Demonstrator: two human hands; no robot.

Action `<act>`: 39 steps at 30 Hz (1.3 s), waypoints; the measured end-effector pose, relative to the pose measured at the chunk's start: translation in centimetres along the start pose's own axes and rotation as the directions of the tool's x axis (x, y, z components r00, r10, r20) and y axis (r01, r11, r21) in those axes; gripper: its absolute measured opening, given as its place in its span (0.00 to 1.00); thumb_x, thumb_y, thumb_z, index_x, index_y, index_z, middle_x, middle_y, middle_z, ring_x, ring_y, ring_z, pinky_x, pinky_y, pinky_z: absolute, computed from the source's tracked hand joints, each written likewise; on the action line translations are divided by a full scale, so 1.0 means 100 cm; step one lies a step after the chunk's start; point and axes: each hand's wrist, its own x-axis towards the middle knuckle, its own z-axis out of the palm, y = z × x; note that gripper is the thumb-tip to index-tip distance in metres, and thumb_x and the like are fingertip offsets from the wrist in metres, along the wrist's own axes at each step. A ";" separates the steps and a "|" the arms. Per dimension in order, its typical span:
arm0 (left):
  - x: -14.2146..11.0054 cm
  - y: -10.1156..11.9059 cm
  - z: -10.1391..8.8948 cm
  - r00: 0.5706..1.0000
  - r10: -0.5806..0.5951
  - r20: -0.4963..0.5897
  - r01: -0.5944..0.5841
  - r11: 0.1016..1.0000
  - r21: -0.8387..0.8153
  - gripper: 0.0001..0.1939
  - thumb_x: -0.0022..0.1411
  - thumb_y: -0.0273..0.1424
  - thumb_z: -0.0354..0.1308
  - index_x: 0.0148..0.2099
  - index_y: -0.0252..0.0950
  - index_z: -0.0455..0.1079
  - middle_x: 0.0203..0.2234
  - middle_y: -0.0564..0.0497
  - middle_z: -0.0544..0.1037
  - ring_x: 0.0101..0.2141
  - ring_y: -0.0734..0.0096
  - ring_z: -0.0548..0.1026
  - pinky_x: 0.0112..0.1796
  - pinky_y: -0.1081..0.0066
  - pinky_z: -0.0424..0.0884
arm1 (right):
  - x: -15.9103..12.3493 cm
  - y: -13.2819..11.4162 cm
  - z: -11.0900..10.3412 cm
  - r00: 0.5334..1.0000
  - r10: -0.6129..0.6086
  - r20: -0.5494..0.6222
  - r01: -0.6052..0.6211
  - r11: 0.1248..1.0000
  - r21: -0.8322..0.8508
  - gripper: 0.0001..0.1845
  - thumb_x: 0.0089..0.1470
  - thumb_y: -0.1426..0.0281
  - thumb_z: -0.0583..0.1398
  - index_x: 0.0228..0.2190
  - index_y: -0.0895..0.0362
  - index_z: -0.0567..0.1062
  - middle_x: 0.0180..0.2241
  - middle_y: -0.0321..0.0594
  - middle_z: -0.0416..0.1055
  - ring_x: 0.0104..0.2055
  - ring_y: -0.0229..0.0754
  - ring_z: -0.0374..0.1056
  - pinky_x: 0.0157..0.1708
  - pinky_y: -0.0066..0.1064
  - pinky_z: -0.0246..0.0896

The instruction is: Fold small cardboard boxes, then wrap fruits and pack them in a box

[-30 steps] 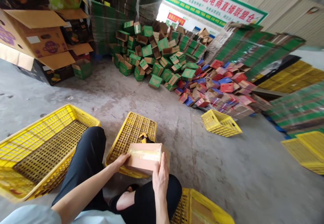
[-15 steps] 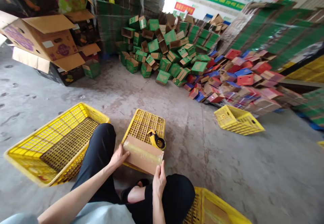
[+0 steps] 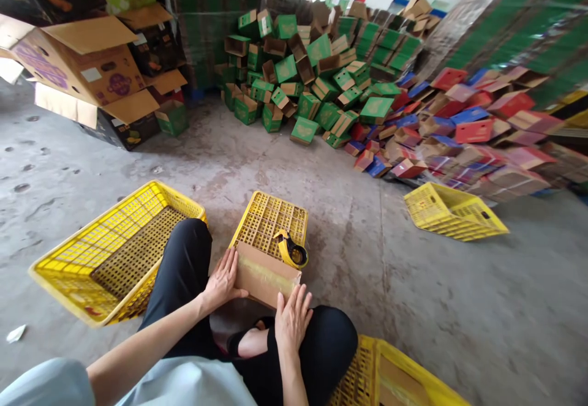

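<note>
While both hands, left [image 3: 223, 280] and right [image 3: 291, 320], press flat-fingered on the cardboard box [image 3: 263, 274] (taped), nothing is gripped.

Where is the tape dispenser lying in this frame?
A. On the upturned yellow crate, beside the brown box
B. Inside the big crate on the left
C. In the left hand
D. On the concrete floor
A: the tape dispenser rests on the upturned yellow crate, right beside the brown box, with neither hand on it.

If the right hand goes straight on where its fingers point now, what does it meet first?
The right hand already rests on the brown taped cardboard box. Beyond that, probably the yellow-handled tape dispenser lying on the upturned yellow plastic crate, though depth is unclear.
</note>
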 end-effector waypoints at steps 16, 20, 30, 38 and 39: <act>0.012 0.029 -0.005 0.971 0.090 0.223 -0.118 0.986 0.117 0.68 0.50 0.62 0.66 0.76 0.24 0.42 0.74 0.26 0.41 0.72 0.30 0.38 0.67 0.36 0.46 | 0.000 -0.015 0.009 0.985 -0.096 0.145 0.134 0.948 -0.288 0.40 0.72 0.57 0.36 0.67 0.75 0.59 0.71 0.64 0.52 0.73 0.65 0.50 0.66 0.59 0.50; 0.014 0.038 -0.004 0.966 0.087 0.242 -0.117 0.987 0.114 0.66 0.50 0.59 0.67 0.77 0.28 0.42 0.74 0.27 0.40 0.72 0.28 0.37 0.67 0.34 0.46 | 0.003 -0.023 0.020 0.985 -0.117 0.127 0.147 0.953 -0.266 0.40 0.72 0.57 0.36 0.67 0.74 0.61 0.70 0.64 0.55 0.72 0.65 0.52 0.67 0.58 0.50; 0.010 0.037 0.002 0.970 0.202 0.132 -0.208 0.977 0.038 0.46 0.63 0.39 0.61 0.77 0.38 0.47 0.75 0.38 0.44 0.73 0.39 0.41 0.68 0.42 0.46 | 0.000 -0.060 0.047 0.909 -0.325 0.261 0.377 0.909 -0.181 0.31 0.72 0.69 0.40 0.69 0.63 0.60 0.70 0.52 0.56 0.73 0.56 0.52 0.68 0.53 0.51; 0.000 -0.005 -0.021 0.987 0.060 0.152 -0.070 0.995 0.065 0.59 0.57 0.52 0.66 0.78 0.34 0.40 0.74 0.33 0.49 0.72 0.43 0.50 0.68 0.42 0.48 | -0.007 -0.023 0.011 0.967 -0.163 0.197 0.214 0.938 -0.274 0.37 0.72 0.54 0.38 0.70 0.65 0.55 0.70 0.60 0.54 0.72 0.60 0.53 0.67 0.60 0.51; -0.002 -0.008 -0.024 0.989 0.037 0.146 -0.048 0.997 0.068 0.59 0.56 0.52 0.66 0.77 0.33 0.41 0.73 0.32 0.50 0.72 0.42 0.51 0.68 0.42 0.51 | -0.008 -0.019 0.008 0.970 -0.150 0.189 0.200 0.938 -0.282 0.38 0.72 0.54 0.37 0.70 0.66 0.55 0.70 0.60 0.54 0.72 0.60 0.53 0.66 0.61 0.51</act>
